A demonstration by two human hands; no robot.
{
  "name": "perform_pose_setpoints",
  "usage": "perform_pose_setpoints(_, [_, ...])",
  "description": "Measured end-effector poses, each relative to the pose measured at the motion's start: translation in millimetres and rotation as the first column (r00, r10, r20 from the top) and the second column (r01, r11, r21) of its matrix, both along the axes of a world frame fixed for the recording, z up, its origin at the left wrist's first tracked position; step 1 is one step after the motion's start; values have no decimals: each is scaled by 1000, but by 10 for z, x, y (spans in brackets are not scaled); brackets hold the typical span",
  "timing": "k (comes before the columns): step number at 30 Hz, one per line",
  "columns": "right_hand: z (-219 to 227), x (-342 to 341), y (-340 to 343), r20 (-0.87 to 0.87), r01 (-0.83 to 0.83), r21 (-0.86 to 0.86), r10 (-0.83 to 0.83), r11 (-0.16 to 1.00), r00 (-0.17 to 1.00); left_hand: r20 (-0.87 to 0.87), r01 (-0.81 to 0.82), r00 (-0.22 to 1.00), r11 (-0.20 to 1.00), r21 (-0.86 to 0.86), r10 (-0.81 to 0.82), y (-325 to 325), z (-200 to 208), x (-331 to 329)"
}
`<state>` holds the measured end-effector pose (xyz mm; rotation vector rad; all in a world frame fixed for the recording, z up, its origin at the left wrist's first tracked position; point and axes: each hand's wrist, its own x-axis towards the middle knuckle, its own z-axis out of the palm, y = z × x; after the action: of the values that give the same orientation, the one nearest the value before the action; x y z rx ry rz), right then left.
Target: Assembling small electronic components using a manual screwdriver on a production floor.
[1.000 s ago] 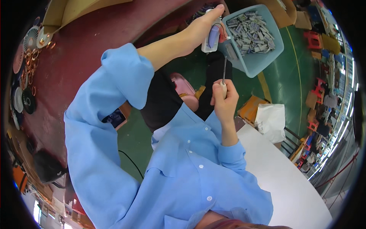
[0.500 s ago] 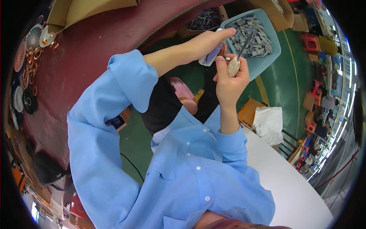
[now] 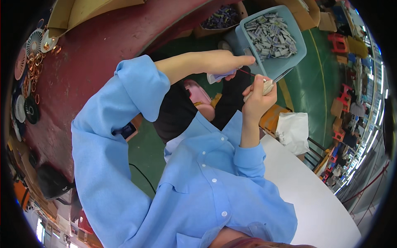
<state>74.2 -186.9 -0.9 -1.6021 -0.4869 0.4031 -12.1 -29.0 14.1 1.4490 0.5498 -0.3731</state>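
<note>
My left hand (image 3: 221, 62) is closed around a small purple-and-white block (image 3: 221, 76), its thumb stretched out to the right. A thin red wire (image 3: 247, 72) runs from the block toward my right hand (image 3: 259, 99). That hand is closed on a tool with a pale, wrapped-looking handle (image 3: 268, 87) and a slim metal tip (image 3: 283, 75) pointing up and right; its exact kind is unclear. Both hands are just short of a light blue plastic tub (image 3: 301, 45), heaped with small grey-white pieces (image 3: 271, 35). The wire's far end is hidden at my right fingers.
Left is a dark red tabletop (image 3: 95, 49), with copper-coloured rings (image 3: 33, 70) and spools (image 3: 31, 108) along its edge. A box of dark purple pieces (image 3: 223, 17) stands beyond my left hand. A white bag (image 3: 292, 130) and white table (image 3: 306, 182) are at right.
My hands have drawn apart: the left went slightly left with the block, the right moved right and down with the tool. The red wire now stretches between them.
</note>
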Motion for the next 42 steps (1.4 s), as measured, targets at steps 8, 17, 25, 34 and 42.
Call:
perform_pose_setpoints(8, [37, 37, -33, 17, 22, 32, -23, 999, 1000, 0, 152, 988, 977, -148, -153, -65, 30, -26])
perform_pose_setpoints(17, [148, 98, 8, 95, 53, 53, -57, 997, 994, 18, 112, 994, 975, -192, -111, -36, 194, -64])
perform_pose_setpoints(25, [147, 150, 2, 109, 58, 66, -65, 996, 992, 31, 152, 988, 978, -144, -149, -18, 118, -26])
perform_pose_setpoints(34, [248, 577, -234, 121, 327, 85, -335, 941, 934, -54, 302, 953, 932, 200, -297, 37, -63, -39])
perform_pose_setpoints(42, [379, 1101, -730, 287, 340, -54, -311, 939, 906, 26, -76, 997, 964, 254, 72, 125, -188, -39])
